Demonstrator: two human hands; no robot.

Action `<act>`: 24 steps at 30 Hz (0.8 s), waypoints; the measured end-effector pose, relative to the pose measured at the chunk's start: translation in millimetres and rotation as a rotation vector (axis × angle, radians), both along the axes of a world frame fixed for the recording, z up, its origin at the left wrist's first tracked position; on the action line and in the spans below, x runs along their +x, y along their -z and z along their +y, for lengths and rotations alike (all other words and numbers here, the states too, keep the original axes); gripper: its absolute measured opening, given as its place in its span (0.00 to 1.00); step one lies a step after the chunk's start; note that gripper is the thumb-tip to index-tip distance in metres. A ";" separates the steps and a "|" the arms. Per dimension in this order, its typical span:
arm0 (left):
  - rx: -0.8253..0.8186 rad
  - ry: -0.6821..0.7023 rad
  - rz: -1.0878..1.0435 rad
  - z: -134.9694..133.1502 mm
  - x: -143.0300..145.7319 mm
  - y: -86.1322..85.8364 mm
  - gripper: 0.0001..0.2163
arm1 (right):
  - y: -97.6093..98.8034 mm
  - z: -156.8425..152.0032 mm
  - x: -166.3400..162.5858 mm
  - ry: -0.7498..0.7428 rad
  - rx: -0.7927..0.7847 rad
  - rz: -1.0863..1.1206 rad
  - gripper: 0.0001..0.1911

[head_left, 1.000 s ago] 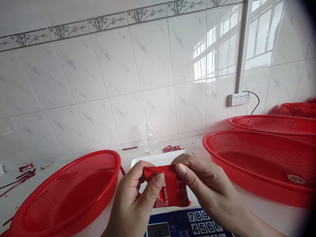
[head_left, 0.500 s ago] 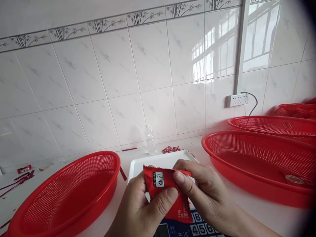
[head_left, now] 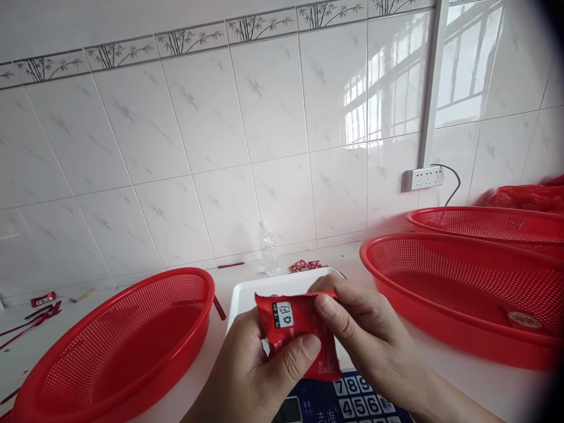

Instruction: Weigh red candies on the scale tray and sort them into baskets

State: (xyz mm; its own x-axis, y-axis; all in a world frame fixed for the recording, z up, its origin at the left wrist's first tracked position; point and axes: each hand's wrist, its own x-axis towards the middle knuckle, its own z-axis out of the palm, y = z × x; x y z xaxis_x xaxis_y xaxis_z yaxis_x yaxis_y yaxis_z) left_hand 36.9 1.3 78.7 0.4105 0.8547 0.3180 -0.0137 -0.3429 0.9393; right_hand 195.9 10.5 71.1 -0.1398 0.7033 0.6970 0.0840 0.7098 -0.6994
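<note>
A small red foil packet (head_left: pixel 294 329) with white print is held up over an electronic scale (head_left: pixel 348 405). My left hand (head_left: pixel 255 376) grips its lower left side, thumb pressed across the front. My right hand (head_left: pixel 365 341) pinches the packet's top right edge between thumb and fingers. The scale's white tray (head_left: pixel 247 292) shows behind the packet, and its blue keypad with number keys sits under my right wrist.
A red mesh basket (head_left: pixel 110 352) lies at the left, two more red mesh baskets (head_left: pixel 462 276) at the right. A clear plastic bottle (head_left: pixel 269 249) stands by the tiled wall, red packets (head_left: pixel 304 265) beside it. Red scraps (head_left: pixel 39 308) lie far left. A power strip (head_left: pixel 423 177) hangs on the wall.
The packet has been turned and shifted slightly lower and left between my hands; the recycling label on its corner now faces me. My left thumb slid down across its front.
</note>
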 end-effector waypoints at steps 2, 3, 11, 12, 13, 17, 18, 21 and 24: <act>-0.015 0.044 0.033 1.1 -0.7 1.8 0.10 | -0.6 -0.2 -0.1 0.027 -0.004 0.040 0.22; -0.013 0.065 0.045 1.7 -1.1 2.5 0.09 | -0.8 -0.5 -0.3 0.035 -0.011 0.060 0.23; -0.013 0.105 0.185 2.2 -4.9 -4.9 0.13 | 1.4 6.4 -1.1 -0.045 -0.184 0.162 0.26; -0.013 0.105 0.204 1.6 -5.2 -5.1 0.12 | 1.6 7.6 -0.2 -0.041 -0.197 0.160 0.27; -0.020 0.100 0.205 0.9 -5.3 -4.5 0.12 | 1.5 8.2 0.9 -0.037 -0.203 0.152 0.27; -0.060 -0.018 0.011 -2.1 -3.0 2.6 0.14 | 0.2 5.3 3.4 0.002 -0.093 0.043 0.25; -0.051 -0.043 -0.057 -2.5 -1.7 4.2 0.15 | 0.1 4.0 3.0 0.031 -0.037 -0.004 0.25; -0.003 -0.058 -0.202 -2.2 2.4 5.9 0.13 | 1.6 1.0 -0.3 0.106 0.074 -0.152 0.27; 0.004 -0.026 -0.258 -0.5 5.3 4.3 0.11 | 3.6 -0.9 -3.6 0.130 0.094 -0.212 0.26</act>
